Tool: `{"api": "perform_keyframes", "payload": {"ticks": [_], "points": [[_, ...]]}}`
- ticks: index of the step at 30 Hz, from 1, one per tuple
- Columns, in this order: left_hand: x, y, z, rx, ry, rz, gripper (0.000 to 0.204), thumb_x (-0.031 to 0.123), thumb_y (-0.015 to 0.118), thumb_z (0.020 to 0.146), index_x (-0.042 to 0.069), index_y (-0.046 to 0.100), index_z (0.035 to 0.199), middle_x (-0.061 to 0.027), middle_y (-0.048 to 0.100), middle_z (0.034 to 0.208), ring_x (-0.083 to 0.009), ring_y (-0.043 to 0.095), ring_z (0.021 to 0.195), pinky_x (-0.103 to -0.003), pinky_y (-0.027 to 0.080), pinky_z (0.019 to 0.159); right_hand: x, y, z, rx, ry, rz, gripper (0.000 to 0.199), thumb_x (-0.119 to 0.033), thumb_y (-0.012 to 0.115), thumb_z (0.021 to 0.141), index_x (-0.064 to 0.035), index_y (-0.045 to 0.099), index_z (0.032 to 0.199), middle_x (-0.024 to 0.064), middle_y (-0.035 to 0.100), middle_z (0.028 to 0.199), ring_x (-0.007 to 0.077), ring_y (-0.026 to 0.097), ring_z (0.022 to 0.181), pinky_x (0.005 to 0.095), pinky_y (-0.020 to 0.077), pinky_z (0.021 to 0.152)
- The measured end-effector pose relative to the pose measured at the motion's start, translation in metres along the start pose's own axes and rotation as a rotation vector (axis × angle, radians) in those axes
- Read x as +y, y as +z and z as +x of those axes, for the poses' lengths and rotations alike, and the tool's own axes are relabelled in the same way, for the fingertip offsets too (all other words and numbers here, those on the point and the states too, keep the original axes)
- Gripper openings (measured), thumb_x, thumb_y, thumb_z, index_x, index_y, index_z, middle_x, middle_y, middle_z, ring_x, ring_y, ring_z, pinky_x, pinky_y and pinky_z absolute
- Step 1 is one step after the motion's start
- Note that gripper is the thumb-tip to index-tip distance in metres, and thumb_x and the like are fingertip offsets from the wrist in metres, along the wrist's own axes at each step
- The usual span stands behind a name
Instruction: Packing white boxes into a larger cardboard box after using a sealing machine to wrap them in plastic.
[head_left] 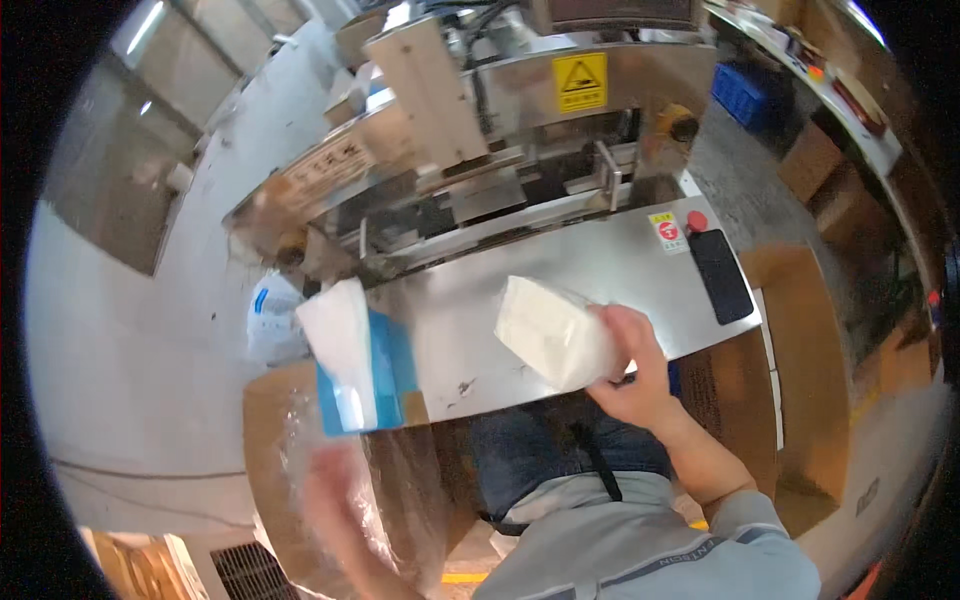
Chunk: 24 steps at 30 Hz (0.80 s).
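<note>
Viewed through the head camera that I monitor from afar: the right hand [640,372] and the left hand [335,485] at a metal tabletop [460,320]. The fingers of the right hand are closed about the near right end of a white plastic-wrapped pack [550,333], which extends from them leftward and away, tilted, over the tabletop; whether its underside touches the metal I cannot tell. The left hand is blurred, and I cannot determine whether its fingers are wide, narrow or holding anything; they lie at a clear plastic film [405,490], beside a cardboard carton [265,410]. Just beyond the left fingers stands a blue plastic holder [393,365] bearing a second white pack [340,335]. Right of and beyond the right fingers, a black smartphone [720,277] rests on the tabletop, with a red push button [697,221] at its far end. Farther beyond both sets of fingers, I note a metal machine [640,85] carrying a yellow triangular warning label [580,82].
</note>
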<state>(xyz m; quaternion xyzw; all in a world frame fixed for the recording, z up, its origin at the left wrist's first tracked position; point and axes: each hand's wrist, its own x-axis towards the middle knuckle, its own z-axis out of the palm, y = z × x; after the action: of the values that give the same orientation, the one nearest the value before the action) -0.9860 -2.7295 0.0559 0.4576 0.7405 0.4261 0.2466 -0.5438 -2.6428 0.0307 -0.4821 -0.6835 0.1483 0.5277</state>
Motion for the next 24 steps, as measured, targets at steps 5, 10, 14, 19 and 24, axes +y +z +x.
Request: {"api": "perform_keyframes", "payload": {"ticks": [5, 10, 14, 19, 24], "points": [[0.078, 0.178, -0.032, -0.546, -0.396, -1.061, 0.067, 0.040, 0.056, 0.099, 0.000, 0.032, 0.148, -0.0217, 0.055, 0.135, -0.0320, 0.059, 0.120, -0.045, 0.052, 0.097, -0.041, 0.031, -0.012, -0.295, -0.523, -0.071, 0.054, -0.004, 0.070, 0.065, -0.0049, 0.063, 0.119, 0.0119, 0.063, 0.127, 0.0343, 0.060, 0.108, 0.0457, 0.0511, 0.091], [0.110, 0.222, -0.029, -0.774, -0.228, -0.846, 0.090, 0.003, 0.074, 0.082, 0.002, 0.022, 0.155, -0.0180, 0.056, 0.132, -0.0260, 0.058, 0.119, -0.037, 0.049, 0.099, -0.044, -0.032, -0.043, -0.484, -0.244, 0.020, 0.047, -0.013, 0.078, 0.078, -0.0038, 0.064, 0.122, 0.0150, 0.057, 0.134, 0.0368, 0.058, 0.119, 0.0469, 0.0502, 0.098], [0.165, 0.262, -0.064, -1.241, 0.166, -0.642, 0.117, 0.000, 0.083, 0.071, 0.003, 0.006, 0.159, -0.0179, 0.056, 0.132, -0.0255, 0.058, 0.119, -0.039, 0.046, 0.103, -0.036, -0.117, -0.023, -0.415, 0.097, -0.139, 0.085, -0.034, 0.085, 0.073, 0.0027, 0.048, 0.141, 0.0236, 0.056, 0.135, 0.0409, 0.055, 0.125, 0.0452, 0.0451, 0.105], [0.196, 0.299, -0.105, -1.410, 0.316, -0.491, 0.119, 0.008, 0.085, 0.071, 0.003, 0.007, 0.160, -0.0182, 0.059, 0.125, -0.0290, 0.058, 0.119, -0.040, 0.045, 0.104, -0.012, -0.195, -0.055, -0.517, 0.338, 0.012, 0.096, -0.042, 0.087, 0.067, 0.0018, 0.046, 0.142, 0.0253, 0.058, 0.130, 0.0383, 0.058, 0.120, 0.0421, 0.0472, 0.100], [0.164, 0.334, -0.073, -0.900, 0.724, -0.058, 0.075, 0.023, 0.073, 0.090, 0.000, 0.036, 0.151, -0.0217, 0.053, 0.138, -0.0330, 0.050, 0.130, -0.044, 0.037, 0.111, -0.017, -0.342, -0.130, -0.211, 0.720, -0.365, 0.082, -0.034, 0.086, 0.068, -0.0020, 0.054, 0.136, 0.0192, 0.066, 0.119, 0.0340, 0.064, 0.111, 0.0402, 0.0494, 0.096]]}}
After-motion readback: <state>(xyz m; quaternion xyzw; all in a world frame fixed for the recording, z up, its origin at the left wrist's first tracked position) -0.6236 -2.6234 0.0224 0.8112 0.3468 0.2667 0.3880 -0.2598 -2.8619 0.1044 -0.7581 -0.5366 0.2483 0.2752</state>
